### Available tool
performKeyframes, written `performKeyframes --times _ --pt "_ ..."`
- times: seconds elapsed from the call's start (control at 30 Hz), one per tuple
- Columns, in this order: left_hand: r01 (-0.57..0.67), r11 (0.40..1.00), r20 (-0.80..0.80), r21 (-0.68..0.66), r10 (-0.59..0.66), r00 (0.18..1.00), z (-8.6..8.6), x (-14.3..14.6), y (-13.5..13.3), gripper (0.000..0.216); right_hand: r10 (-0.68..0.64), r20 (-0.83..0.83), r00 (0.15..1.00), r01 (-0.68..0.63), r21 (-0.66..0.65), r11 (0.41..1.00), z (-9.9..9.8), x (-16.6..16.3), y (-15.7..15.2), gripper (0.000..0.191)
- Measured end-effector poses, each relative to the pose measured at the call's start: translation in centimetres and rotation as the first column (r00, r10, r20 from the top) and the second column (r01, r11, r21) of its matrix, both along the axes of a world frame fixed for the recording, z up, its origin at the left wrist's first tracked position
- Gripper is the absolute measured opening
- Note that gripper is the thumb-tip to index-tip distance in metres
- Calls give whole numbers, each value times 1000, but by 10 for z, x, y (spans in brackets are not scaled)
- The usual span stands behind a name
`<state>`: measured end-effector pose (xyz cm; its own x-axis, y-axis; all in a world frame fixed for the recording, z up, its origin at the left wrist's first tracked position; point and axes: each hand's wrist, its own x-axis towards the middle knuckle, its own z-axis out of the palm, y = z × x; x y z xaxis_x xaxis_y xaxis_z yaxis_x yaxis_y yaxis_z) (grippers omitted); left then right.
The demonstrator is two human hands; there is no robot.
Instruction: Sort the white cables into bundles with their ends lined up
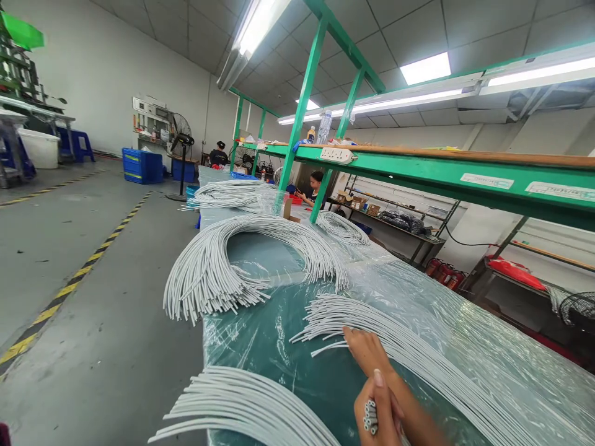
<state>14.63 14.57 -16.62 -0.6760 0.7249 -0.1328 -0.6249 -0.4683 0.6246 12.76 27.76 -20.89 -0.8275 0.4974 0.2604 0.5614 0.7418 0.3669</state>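
At the bottom edge my left hand [377,410] is closed in a fist around a small bunch of white cables [370,416]; their cut ends poke out toward me. Just beyond it my right hand [367,350] lies with fingers stretched out flat, its fingertips touching the near end of a long bundle of white cables [418,353]. That bundle runs off to the right over the green table [279,347], which is covered with clear plastic film. Another fan of white cables [246,402] lies at the table's near left edge.
A big arched bundle of white cables [242,254] lies farther along the table, with more bundles [227,193] behind it. A green shelf frame [302,105] rises over the table. A seated person [313,186] works at the far end. The grey floor aisle [69,248] runs along the left.
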Motion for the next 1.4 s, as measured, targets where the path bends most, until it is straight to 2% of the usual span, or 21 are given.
performKeyframes --times 0.27,0.4,0.53,0.73,0.83,1.0,1.07,1.1,1.17,1.2,1.23,1.3,1.4 --pt "-40 999 -7 -3 40 999 -2 1 3 60 18 -45 999 -20 -38 999 5 -2 -3 8" --pt "-22 999 51 -37 24 998 -3 -1 4 61 23 -185 983 -37 -77 996 23 7 -1 17" --pt "-17 999 0 35 17 1000 -1 -6 4 57 -35 -340 940 -3 -112 994 46 26 -3 30" --pt "-3 999 -39 54 5 999 1 -8 5 54 -93 -413 906 40 -136 990 62 48 -41 21" --pt "-55 995 -44 80 59 997 2 -8 5 49 -108 -437 893 60 -123 991 63 55 -61 17" --pt "9 1000 -61 27 -7 998 6 -16 -1 51 -90 -453 887 17 -163 986 60 67 -77 22" --pt "35 999 -113 18 -33 993 10 -18 -4 48 -56 -513 857 -110 -289 951 64 76 -81 24" --pt "49 999 -136 19 -46 990 11 -18 -6 47 -56 -549 834 -194 -388 901 67 81 -82 30" --pt "84 996 -170 26 -79 982 14 -18 -8 48 -124 -605 786 -324 -576 751 74 89 -84 42" --pt "100 995 -183 31 -92 979 15 -17 -9 49 -173 -620 766 -353 -630 692 77 92 -85 43" --pt "110 993 -193 36 -101 976 16 -17 -10 50 -210 -636 743 -374 -654 658 80 93 -85 42" --pt "114 993 -203 41 -104 974 16 -16 -10 51 -218 -693 687 -419 -624 660 83 92 -84 40" --pt "118 992 -227 37 -106 968 15 -16 -10 53 -128 -788 602 -515 -505 693 87 89 -80 35"
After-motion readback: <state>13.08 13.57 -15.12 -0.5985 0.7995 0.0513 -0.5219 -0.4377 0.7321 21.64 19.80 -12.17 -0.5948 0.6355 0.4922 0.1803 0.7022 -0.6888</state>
